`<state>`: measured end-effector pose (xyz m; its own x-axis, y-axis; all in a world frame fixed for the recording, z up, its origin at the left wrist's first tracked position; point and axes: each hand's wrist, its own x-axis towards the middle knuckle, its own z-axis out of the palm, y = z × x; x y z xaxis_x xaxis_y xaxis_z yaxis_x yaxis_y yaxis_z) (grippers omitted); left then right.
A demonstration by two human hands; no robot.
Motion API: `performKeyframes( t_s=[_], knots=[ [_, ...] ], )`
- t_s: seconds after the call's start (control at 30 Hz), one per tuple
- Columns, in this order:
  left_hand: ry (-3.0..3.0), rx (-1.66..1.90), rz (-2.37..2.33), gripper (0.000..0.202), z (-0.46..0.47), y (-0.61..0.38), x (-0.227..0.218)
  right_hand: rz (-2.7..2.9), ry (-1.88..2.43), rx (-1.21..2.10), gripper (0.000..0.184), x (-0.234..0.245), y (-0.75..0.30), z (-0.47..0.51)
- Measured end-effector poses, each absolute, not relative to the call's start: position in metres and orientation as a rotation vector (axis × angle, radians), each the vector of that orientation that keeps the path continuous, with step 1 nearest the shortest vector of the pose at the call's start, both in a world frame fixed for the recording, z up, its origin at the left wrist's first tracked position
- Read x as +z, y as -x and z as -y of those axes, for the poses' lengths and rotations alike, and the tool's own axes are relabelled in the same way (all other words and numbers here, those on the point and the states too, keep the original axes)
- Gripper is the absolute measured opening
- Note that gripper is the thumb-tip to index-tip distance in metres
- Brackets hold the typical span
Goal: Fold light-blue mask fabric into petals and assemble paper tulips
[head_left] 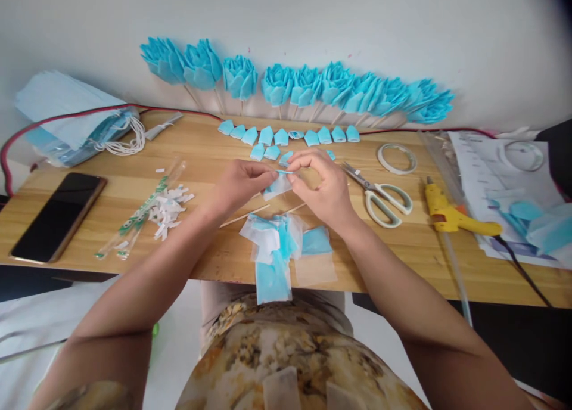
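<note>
Between my two hands is a small blue and white fabric piece (277,186), its top edge folded over. My left hand (245,185) pinches its left corner between thumb and fingers. My right hand (320,182) pinches the right corner. Below them lies a loose pile of blue and white fabric pieces (273,249), some hanging over the table's front edge. Just beyond my hands, folded blue petals (267,136) stand in rows. Thin wooden sticks (245,216) lie under my wrists, partly hidden.
Blue fabric flowers (279,83) on sticks lean against the wall. Scissors (378,194), a tape roll (397,158) and a yellow glue gun (456,213) are on the right. A phone (58,216), white scraps (167,210) and a stack of face masks (74,115) are on the left.
</note>
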<state>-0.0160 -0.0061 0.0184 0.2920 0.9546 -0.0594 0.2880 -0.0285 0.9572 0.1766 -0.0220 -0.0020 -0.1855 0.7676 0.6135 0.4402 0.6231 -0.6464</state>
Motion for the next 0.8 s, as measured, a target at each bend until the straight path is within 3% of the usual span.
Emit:
performKeyframes(
  t_s=[0.2,0.5,0.6,0.8],
  knots=[
    [-1.386,0.851,-1.091,0.025,0.005,0.018,0.01,2.013,0.926,0.104,0.016,-0.006,-0.174,0.025],
    [-1.212,0.874,-0.992,0.025,0.006,0.018,0.01,2.047,0.921,0.018,0.014,-0.008,-0.174,0.025],
    [-1.248,0.927,-1.058,0.021,0.006,0.017,0.009,2.063,0.918,0.164,0.013,-0.003,-0.174,0.029],
    [-1.232,1.013,-1.163,0.017,0.008,0.016,0.01,1.668,1.03,0.771,0.029,-0.001,-0.178,0.028]
  ],
)
